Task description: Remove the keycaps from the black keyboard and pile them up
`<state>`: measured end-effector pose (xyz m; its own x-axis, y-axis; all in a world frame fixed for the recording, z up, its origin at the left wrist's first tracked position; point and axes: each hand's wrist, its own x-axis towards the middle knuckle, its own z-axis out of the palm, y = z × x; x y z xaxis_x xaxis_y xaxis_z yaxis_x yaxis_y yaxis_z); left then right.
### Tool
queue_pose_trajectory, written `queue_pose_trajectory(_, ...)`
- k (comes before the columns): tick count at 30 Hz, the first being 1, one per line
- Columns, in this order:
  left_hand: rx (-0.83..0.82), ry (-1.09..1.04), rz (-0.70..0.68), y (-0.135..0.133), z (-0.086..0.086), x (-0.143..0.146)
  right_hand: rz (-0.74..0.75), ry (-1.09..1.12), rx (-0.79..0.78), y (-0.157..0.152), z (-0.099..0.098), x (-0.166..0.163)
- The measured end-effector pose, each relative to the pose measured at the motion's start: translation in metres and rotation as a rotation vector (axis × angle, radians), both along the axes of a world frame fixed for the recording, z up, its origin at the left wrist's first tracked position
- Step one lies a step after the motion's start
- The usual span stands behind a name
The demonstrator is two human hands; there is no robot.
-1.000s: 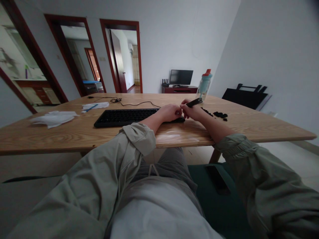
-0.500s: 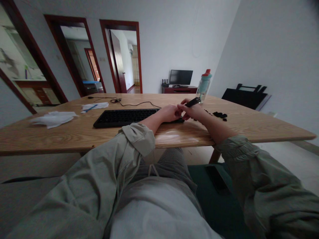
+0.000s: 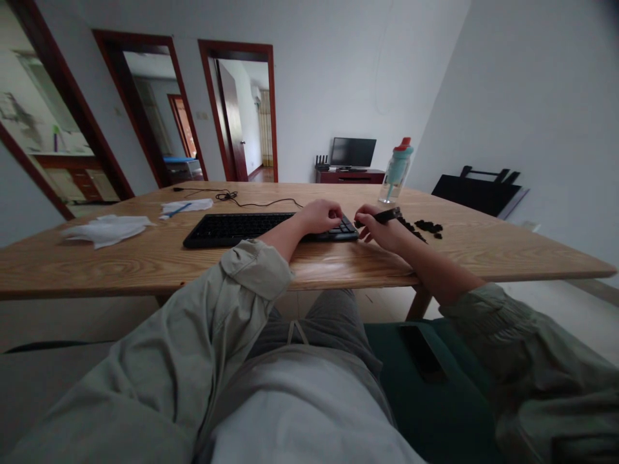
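A black keyboard [image 3: 246, 225] lies on the wooden table in front of me. Over its right part is my left hand [image 3: 323, 216], fingers curled together; whatever they may hold is hidden. My right hand [image 3: 380, 231] is just off the keyboard's right end, closed around a thick black pen-shaped tool [image 3: 387, 216]. The tool's back end points up and to the right, and its tip is too small to make out. Small black pieces [image 3: 428, 226], which look like loose keycaps, lie in a pile beyond my right hand.
A clear bottle with a red and teal top [image 3: 396, 171] stands behind my right hand. White tissues [image 3: 109, 230] and a blue stick [image 3: 180, 210] on white paper lie at the left. The keyboard's cable [image 3: 227, 195] runs along the back. A dark phone [image 3: 422, 353] rests on the green seat.
My hands were together at the keyboard's right end and have moved apart. The left went slightly left; the right went right and down with the black tool, which is now tilted lower.
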<state>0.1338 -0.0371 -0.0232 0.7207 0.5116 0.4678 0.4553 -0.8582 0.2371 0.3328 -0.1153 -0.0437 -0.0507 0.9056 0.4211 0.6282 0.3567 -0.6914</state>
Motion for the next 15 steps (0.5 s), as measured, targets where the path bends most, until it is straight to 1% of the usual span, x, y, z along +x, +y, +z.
queue_pose_trajectory(3,-0.003,-0.022,0.022,0.0,0.001,-0.001,-0.02,-0.021,0.009,-0.005,-0.009,0.012)
queue_pose_trajectory(6,-0.002,0.001,0.012,-0.002,0.001,0.001,-0.03,0.032,0.022,-0.004,-0.012,0.018)
queue_pose_trajectory(11,-0.001,0.028,-0.008,0.0,-0.003,0.003,0.028,0.098,-0.022,-0.004,-0.012,0.014)
queue_pose_trajectory(15,-0.009,0.047,-0.002,0.002,-0.006,0.003,0.037,0.159,-0.025,-0.005,-0.013,0.013)
